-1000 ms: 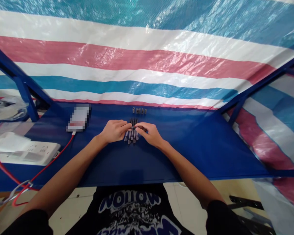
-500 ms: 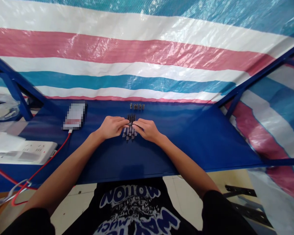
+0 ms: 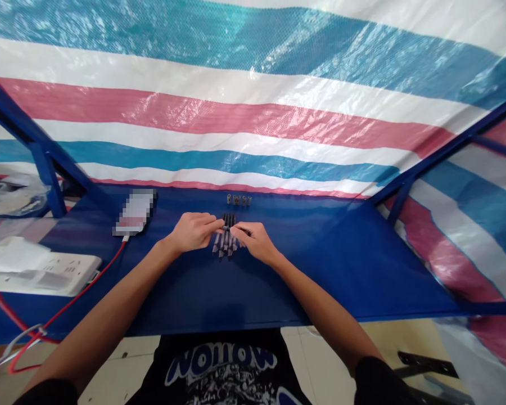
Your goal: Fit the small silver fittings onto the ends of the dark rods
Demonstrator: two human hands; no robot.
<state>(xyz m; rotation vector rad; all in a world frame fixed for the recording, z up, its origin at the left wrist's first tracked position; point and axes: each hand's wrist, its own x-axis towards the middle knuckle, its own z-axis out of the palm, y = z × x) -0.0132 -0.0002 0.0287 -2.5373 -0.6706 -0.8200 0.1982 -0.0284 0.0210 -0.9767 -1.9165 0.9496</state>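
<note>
My left hand point(image 3: 196, 232) and my right hand point(image 3: 255, 242) are brought close together over the middle of the blue table point(image 3: 320, 264). Both are closed in a pinch, fingertips almost meeting. A small thin dark piece seems to lie between them, too small to name. Beneath the fingertips is a bundle of dark, slim, pen-like sticks point(image 3: 224, 246), side by side, with paler, clear-looking lower parts. My fingers hide part of the bundle. Beyond it, several small grey metal-looking cylinders point(image 3: 238, 200) stand in a short row.
A phone point(image 3: 135, 212) with a red charging cable point(image 3: 105, 266) lies at the left. A white power strip point(image 3: 73, 273) sits nearer the left edge, with plastic wrap on it. Blue frame bars point(image 3: 53, 180) and a striped tarp point(image 3: 236, 118) close off the back and sides.
The whole view has shifted, so table and hands appear lower. My right hand's fingers have moved slightly and show a dark spot by them; both hands stay over the bundle.
</note>
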